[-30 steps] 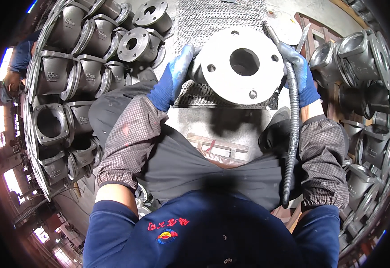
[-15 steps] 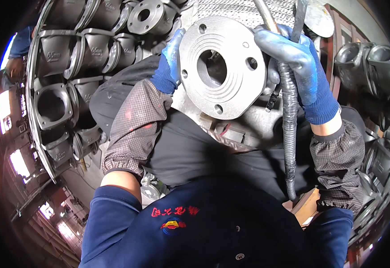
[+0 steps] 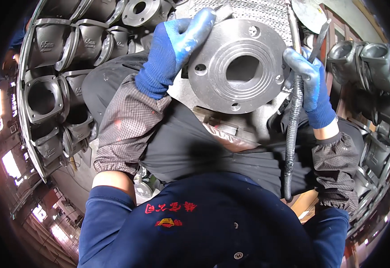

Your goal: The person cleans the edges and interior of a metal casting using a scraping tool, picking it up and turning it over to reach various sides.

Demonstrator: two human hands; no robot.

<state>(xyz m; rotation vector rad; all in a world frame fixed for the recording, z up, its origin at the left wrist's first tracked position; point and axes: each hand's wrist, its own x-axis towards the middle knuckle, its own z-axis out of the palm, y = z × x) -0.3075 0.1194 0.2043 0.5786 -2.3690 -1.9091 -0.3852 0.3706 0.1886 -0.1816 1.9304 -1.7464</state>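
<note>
A round grey metal flange (image 3: 213, 91) with a large centre bore, ring grooves and bolt holes faces up above my lap. My left hand (image 3: 181, 42), in a blue glove, lies along its upper left rim with fingers stretched out. At the right rim, my gloved right hand (image 3: 309, 73) is closed round a dark flat metal bar (image 3: 322, 38) whose end sticks up past the fingers. Its fingertips reach the flange edge. A ribbed grey hose (image 3: 294, 116) hangs past these fingers; whether they grip it too is unclear.
Rows of grey cast valve bodies (image 3: 50, 44) stand in a rack at the left. More castings (image 3: 376, 67) are stacked at the right. Another flanged casting (image 3: 139, 11) sits at the upper left. A brown wooden piece (image 3: 306, 205) lies beside my right thigh.
The flange has shifted right and its bolt holes sit at a different angle. My left hand has moved up and right along the rim, its fingers now stretched out.
</note>
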